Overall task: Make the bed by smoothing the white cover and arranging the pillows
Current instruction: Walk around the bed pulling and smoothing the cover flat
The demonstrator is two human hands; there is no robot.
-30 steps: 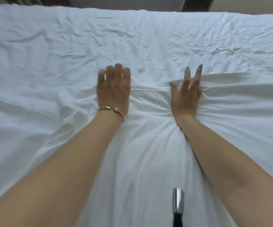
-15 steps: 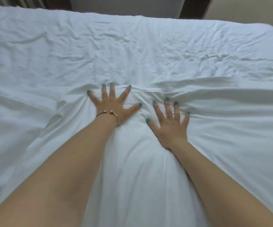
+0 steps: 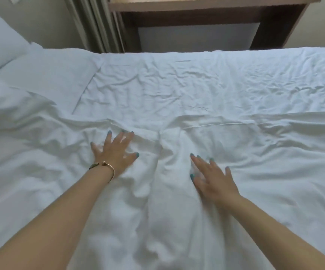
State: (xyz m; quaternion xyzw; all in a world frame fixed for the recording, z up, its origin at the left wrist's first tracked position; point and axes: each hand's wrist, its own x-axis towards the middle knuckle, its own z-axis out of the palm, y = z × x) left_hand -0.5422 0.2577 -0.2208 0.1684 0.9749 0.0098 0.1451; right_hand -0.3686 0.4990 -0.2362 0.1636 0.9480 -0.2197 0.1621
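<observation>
The white cover (image 3: 255, 162) lies wrinkled across the near half of the bed, its hemmed edge running across the middle. My left hand (image 3: 115, 152), a gold bangle on the wrist, presses flat on it with fingers spread. To its right my right hand (image 3: 212, 178) also rests flat on the cover, fingers straight. A raised fold of cloth stands between the two hands. White pillows (image 3: 1, 43) sit at the far left end of the bed. Beyond the cover's edge the creased sheet (image 3: 196, 80) shows.
Behind the bed's far side stands a wooden desk (image 3: 206, 14) with a pale panel under it. Grey curtains (image 3: 93, 24) hang to the left of the desk against the wall.
Both hands have slid back toward me and apart across the cover, fingers spread flat. The view has tilted up, bringing the pillows, curtain and desk into sight.
</observation>
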